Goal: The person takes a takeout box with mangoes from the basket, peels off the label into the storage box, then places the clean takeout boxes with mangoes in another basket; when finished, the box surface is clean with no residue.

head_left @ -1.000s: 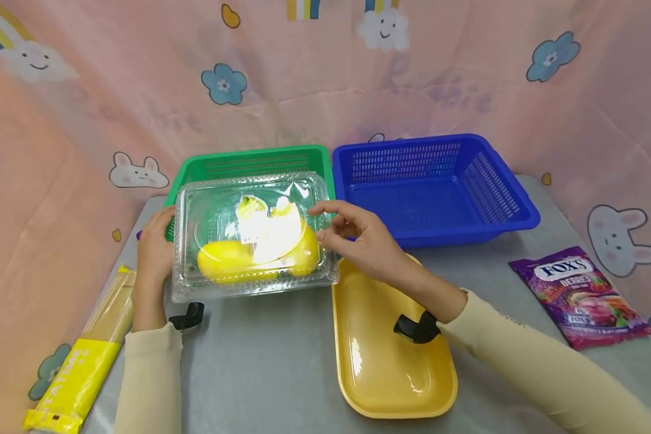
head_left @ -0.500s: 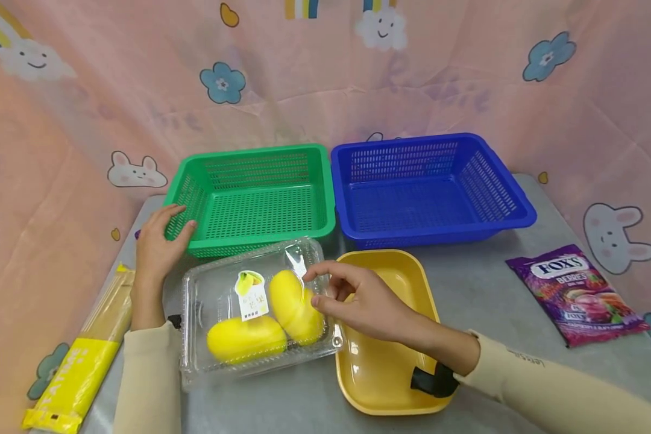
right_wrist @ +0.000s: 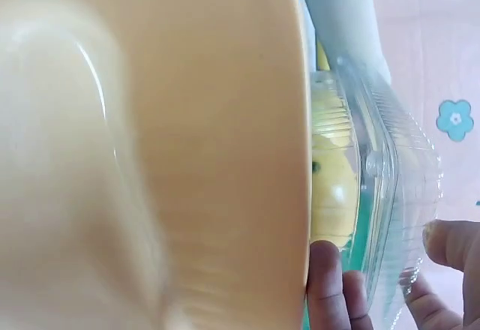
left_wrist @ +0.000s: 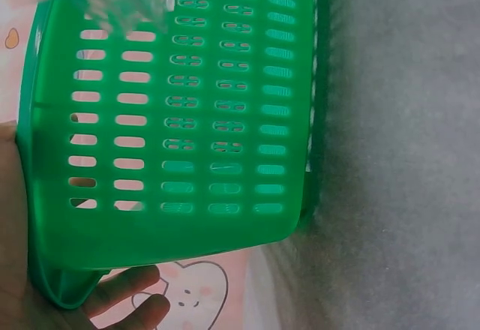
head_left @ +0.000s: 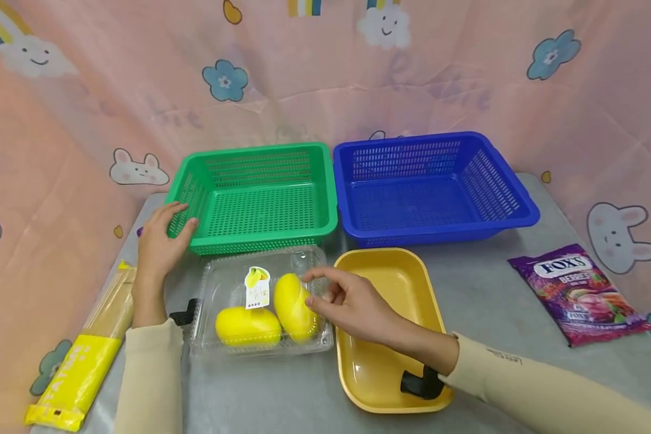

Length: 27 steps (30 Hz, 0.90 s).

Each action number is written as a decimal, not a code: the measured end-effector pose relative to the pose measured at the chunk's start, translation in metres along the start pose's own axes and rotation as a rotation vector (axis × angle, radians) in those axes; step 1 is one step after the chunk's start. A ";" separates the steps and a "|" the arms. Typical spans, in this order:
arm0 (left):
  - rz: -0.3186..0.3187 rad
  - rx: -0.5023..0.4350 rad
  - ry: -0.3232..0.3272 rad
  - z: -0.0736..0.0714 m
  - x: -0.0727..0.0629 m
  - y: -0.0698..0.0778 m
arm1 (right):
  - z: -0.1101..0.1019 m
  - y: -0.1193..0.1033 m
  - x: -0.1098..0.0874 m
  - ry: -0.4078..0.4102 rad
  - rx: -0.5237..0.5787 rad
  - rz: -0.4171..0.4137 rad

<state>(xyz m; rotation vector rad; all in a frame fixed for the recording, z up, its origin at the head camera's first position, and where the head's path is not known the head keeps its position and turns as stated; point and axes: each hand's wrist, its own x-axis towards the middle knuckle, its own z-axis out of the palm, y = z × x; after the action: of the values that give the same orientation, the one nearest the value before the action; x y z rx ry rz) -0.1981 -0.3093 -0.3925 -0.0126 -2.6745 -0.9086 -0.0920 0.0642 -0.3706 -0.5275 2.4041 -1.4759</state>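
A clear plastic box (head_left: 228,277) holds two yellow mangoes (head_left: 248,326) and a white label with a fruit picture. It lies just in front of the green basket (head_left: 260,214). My right hand (head_left: 352,301) grips the box's right side, thumb and fingers around its edge. In the right wrist view, the thumb (right_wrist: 450,244) is at the rim and fingertips (right_wrist: 326,285) are beside the box's wall. My left hand (head_left: 163,247) rests at the green basket's front-left corner, with fingers relaxed over the rim. The left wrist view shows two fingertips (left_wrist: 131,289) hanging past that corner.
A blue basket (head_left: 412,199) stands right of the green one. In front of it is a yellow tray (head_left: 390,374), under my right forearm. A purple Fox's candy bag (head_left: 580,295) lies at the right; a yellow packet (head_left: 81,355) lies at the left edge.
The clear box has come down from over the green basket towards the table, levelling out, with my right hand still at its right side. My left hand has left the box and moved onto the green basket's corner.
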 end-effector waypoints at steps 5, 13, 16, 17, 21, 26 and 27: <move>-0.011 -0.003 -0.011 -0.001 0.000 0.002 | -0.007 -0.005 0.002 -0.075 -0.175 -0.021; -0.012 0.007 -0.011 -0.001 -0.001 0.001 | -0.018 -0.013 0.008 -0.159 -0.430 -0.063; -0.015 0.009 -0.013 -0.001 -0.001 0.000 | -0.017 -0.014 0.008 -0.131 -0.521 -0.068; -0.017 0.010 -0.014 -0.001 -0.001 0.000 | -0.017 -0.014 0.008 -0.119 -0.552 -0.068; -0.023 0.013 -0.024 -0.002 -0.001 0.001 | -0.018 -0.013 0.008 -0.088 -0.607 -0.071; -0.021 0.020 -0.032 -0.003 -0.001 0.003 | -0.020 -0.011 0.011 -0.092 -0.571 -0.101; -0.019 0.020 -0.033 -0.003 -0.001 0.003 | -0.020 -0.011 0.011 -0.098 -0.554 -0.106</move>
<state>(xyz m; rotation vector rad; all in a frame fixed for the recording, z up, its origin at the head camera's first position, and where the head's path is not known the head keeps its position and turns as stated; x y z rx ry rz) -0.1963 -0.3084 -0.3883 0.0029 -2.7184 -0.8946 -0.1086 0.0710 -0.3526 -0.8306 2.7273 -0.7728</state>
